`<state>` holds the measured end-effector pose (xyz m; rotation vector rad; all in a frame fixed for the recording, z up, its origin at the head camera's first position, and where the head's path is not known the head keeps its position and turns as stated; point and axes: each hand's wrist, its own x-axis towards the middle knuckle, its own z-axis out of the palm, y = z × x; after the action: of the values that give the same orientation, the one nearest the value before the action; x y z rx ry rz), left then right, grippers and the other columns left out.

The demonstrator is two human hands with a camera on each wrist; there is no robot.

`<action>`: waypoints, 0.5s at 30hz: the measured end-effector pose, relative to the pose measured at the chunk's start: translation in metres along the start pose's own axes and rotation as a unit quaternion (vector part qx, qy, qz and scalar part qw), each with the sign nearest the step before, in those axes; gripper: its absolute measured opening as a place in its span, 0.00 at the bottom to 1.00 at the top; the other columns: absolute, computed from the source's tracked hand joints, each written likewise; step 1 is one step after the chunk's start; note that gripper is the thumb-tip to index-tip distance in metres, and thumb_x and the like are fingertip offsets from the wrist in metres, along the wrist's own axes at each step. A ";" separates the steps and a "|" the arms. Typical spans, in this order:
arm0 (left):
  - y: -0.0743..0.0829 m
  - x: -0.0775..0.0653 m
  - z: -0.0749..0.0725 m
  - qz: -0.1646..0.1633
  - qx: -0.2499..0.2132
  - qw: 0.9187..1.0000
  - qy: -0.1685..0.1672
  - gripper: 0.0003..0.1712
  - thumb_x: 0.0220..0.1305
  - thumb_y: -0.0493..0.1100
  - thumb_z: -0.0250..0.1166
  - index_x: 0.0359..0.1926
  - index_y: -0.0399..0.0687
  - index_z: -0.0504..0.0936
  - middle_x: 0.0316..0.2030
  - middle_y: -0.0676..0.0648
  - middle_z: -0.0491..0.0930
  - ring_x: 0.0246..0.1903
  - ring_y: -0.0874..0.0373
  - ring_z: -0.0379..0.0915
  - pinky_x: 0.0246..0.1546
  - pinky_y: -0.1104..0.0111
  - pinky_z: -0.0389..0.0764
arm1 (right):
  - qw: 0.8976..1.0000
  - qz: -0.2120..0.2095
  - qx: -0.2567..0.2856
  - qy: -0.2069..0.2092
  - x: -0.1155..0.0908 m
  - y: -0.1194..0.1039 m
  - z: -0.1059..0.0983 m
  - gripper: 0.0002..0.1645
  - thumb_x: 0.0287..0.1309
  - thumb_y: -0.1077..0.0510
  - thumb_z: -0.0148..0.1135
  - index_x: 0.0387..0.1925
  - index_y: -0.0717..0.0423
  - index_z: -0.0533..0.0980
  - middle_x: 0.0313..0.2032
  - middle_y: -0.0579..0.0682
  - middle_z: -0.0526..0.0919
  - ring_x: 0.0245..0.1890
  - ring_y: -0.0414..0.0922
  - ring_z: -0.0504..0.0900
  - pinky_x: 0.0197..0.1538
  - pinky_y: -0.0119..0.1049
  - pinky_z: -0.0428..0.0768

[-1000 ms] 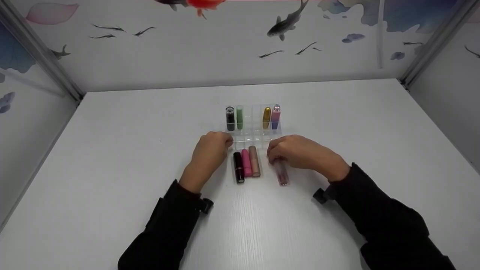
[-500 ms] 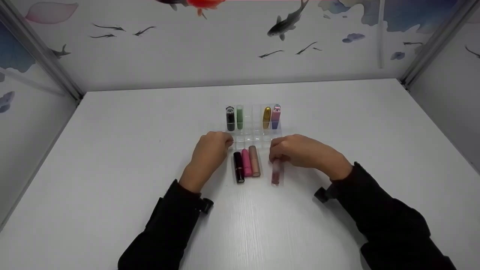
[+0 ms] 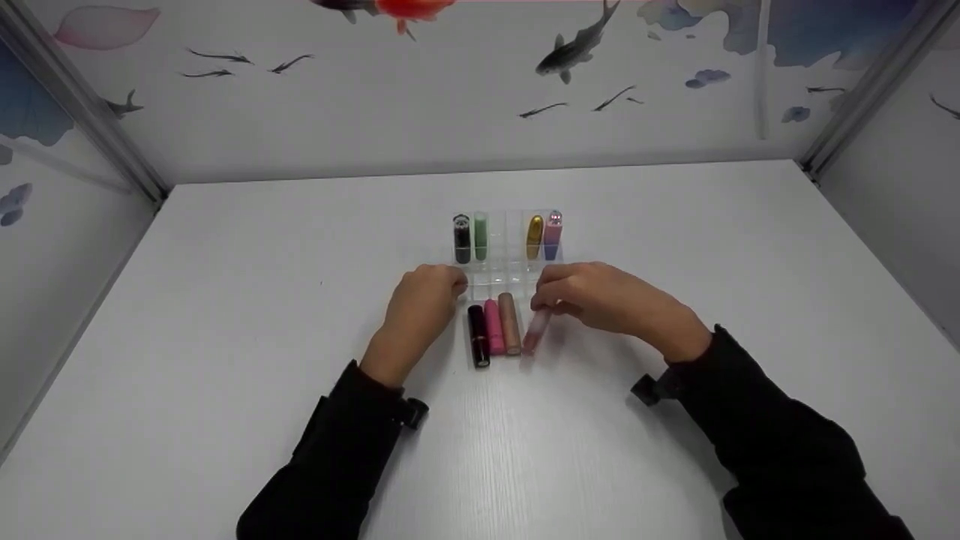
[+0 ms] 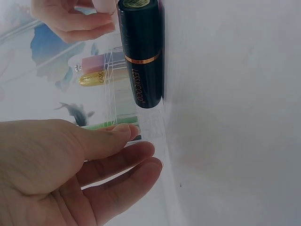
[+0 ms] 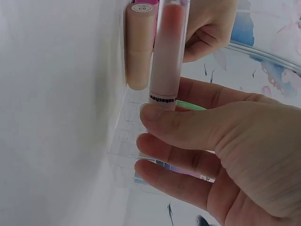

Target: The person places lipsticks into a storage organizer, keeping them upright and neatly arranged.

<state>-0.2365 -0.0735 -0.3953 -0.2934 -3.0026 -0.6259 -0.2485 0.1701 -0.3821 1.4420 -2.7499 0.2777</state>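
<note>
My right hand pinches a lip gloss tube with a frosted cap and a reddish body by its cap end. The tube slants toward me, close to the right of a beige tube. My left hand pinches the front left corner of a clear lipstick holder. Against the holder's front lie a black lipstick with a gold ring, a pink tube and the beige tube, side by side. In the holder's back row stand a black lipstick and a green tube at left.
At the right end of the holder's back row are a gold lipstick and a pink and purple tube. A white table lies under everything. A panel with painted fish closes off its far edge.
The lip gloss tube's near end has swung left toward the beige tube, and my right hand has shifted slightly away from me. My left hand stays at the holder's corner.
</note>
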 end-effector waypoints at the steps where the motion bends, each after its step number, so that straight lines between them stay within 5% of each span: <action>1: 0.000 0.000 0.000 0.001 0.002 1.000 0.001 0.09 0.64 0.39 0.60 0.42 0.47 0.86 0.40 0.47 0.85 0.39 0.55 0.81 0.41 0.63 0.80 | 1.000 0.000 -0.002 0.006 0.000 0.000 0.000 0.14 0.51 0.66 0.67 0.40 0.49 0.83 0.38 0.45 0.82 0.37 0.40 0.81 0.44 0.33 0.82; 15: -0.001 0.000 -0.002 0.007 0.010 1.000 0.001 0.09 0.64 0.40 0.61 0.42 0.48 0.86 0.40 0.48 0.85 0.42 0.55 0.80 0.44 0.62 0.80 | 0.993 0.004 -0.028 0.115 0.001 -0.004 -0.001 0.14 0.54 0.62 0.66 0.44 0.49 0.80 0.40 0.46 0.80 0.34 0.41 0.81 0.37 0.33 0.81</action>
<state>-0.2369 -0.0753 -0.3940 -0.3110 -3.0003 -0.5948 -0.2463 0.1672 -0.3800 1.2967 -2.5598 0.3395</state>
